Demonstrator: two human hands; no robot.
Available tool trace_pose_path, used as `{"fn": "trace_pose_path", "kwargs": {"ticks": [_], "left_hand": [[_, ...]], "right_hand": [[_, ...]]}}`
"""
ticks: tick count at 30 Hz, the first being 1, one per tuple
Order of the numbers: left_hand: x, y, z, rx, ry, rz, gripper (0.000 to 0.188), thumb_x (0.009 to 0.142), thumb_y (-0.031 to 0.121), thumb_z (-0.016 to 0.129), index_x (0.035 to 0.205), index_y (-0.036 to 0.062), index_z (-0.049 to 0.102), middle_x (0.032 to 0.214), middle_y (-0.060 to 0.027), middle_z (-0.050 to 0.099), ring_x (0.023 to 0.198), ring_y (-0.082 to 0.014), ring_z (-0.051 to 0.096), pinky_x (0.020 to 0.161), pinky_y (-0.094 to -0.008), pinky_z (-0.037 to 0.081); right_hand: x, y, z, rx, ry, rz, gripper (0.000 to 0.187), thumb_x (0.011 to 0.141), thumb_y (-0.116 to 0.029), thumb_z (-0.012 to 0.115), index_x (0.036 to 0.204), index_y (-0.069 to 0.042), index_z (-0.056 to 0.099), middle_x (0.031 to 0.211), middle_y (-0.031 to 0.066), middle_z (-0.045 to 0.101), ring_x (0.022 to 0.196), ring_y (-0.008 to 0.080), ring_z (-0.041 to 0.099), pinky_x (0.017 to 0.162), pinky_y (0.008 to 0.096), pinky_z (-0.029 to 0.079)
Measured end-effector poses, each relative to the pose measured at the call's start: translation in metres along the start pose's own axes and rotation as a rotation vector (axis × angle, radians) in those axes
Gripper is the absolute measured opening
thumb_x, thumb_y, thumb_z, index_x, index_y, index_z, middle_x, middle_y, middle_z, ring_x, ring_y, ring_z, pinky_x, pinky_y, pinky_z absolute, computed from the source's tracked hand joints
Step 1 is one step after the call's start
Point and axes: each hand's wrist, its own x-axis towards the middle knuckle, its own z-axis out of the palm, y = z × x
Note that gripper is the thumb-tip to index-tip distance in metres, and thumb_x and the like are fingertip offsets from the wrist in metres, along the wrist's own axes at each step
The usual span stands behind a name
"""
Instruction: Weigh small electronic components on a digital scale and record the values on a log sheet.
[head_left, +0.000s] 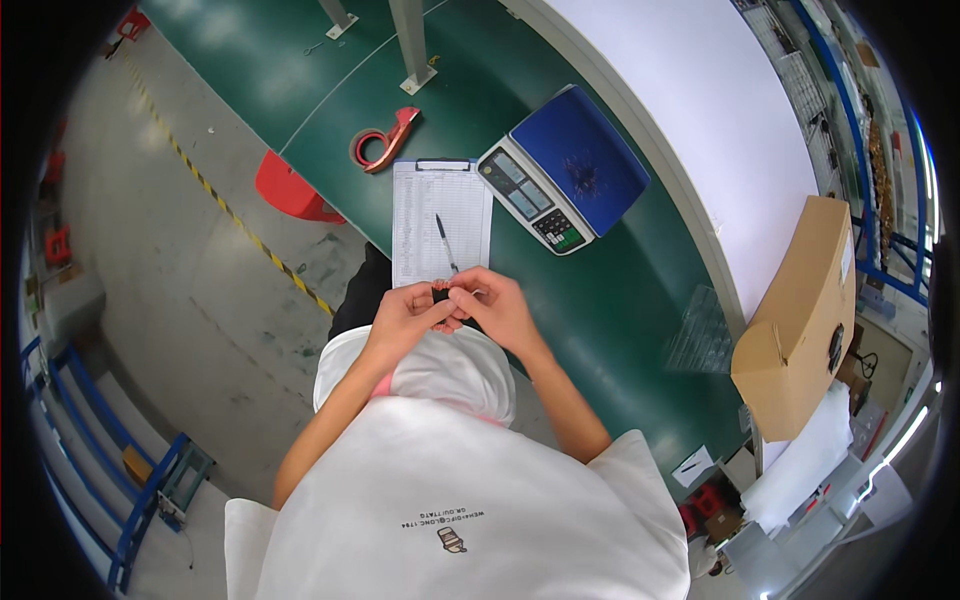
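Both my hands meet over my lap at the near edge of the green table, fingers closed around a small black and red piece (440, 292) too small to name. My left hand (402, 318) pinches it from the left side. From the right, my right hand (492, 308) grips it too, thumb and fingers pressed together. Just beyond the fingers lies a clipboard (420, 225) with a printed sheet, and a pen (445, 240) rests on the paper. The part of the piece inside my fingers is hidden.
A counting scale (545, 195) with a blue pan stands right of the clipboard, small dark bits on it. A red tape dispenser (385, 142) lies beyond. The green table (600, 330) carries metal posts (410, 45). At right is a cardboard box (790, 330); a red stool (292, 188) stands left.
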Motion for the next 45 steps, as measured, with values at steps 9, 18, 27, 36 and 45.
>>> {"fn": "trace_pose_path", "kwargs": {"ticks": [9,18,27,36,45], "left_hand": [[0.001,-0.001,0.008,0.027,-0.061,-0.017,0.028,0.093,0.007,0.064,0.116,-0.0087,0.061,0.091,-0.0112,0.070,0.080,-0.0155,0.070,0.072,-0.0265,0.057],[-0.005,-0.004,0.009,0.019,0.019,0.003,0.029,0.094,0.004,0.063,0.119,-0.0092,0.059,0.092,-0.0123,0.071,0.079,-0.0160,0.069,0.071,-0.0276,0.056],[-0.005,-0.008,0.003,-0.082,0.114,0.027,0.017,0.094,0.007,0.061,0.108,-0.0040,0.062,0.088,-0.0103,0.070,0.075,-0.0163,0.067,0.070,-0.0283,0.052],[-0.003,-0.009,-0.004,-0.083,0.089,0.030,0.020,0.093,0.008,0.063,0.108,-0.0051,0.062,0.086,-0.0114,0.070,0.074,-0.0155,0.067,0.069,-0.0268,0.054],[-0.006,-0.002,0.003,-0.052,0.083,0.032,0.017,0.094,0.007,0.061,0.107,-0.0035,0.064,0.086,-0.0086,0.070,0.073,-0.0137,0.066,0.067,-0.0264,0.051]], "right_hand": [[-0.014,-0.015,-0.005,-0.080,0.067,-0.128,0.010,0.088,-0.006,0.069,0.095,0.002,0.066,0.085,0.0059,0.068,0.069,0.0091,0.064,0.061,0.0227,0.051],[-0.012,-0.002,-0.010,0.068,-0.008,0.018,0.009,0.091,-0.005,0.066,0.096,0.002,0.065,0.087,0.0028,0.065,0.075,0.0072,0.058,0.067,0.0227,0.048],[-0.009,0.010,-0.007,0.200,0.071,0.005,0.011,0.094,-0.010,0.062,0.097,0.001,0.062,0.083,0.0022,0.062,0.070,0.0081,0.056,0.065,0.0225,0.047],[-0.009,-0.004,-0.007,0.147,0.221,-0.133,0.006,0.096,-0.007,0.057,0.095,-0.001,0.057,0.086,0.0067,0.062,0.077,0.0130,0.059,0.069,0.0272,0.050],[-0.013,0.001,0.013,0.154,0.091,-0.241,0.005,0.093,0.001,0.060,0.098,0.001,0.057,0.094,0.0072,0.063,0.086,0.0108,0.062,0.074,0.0264,0.054]]}}
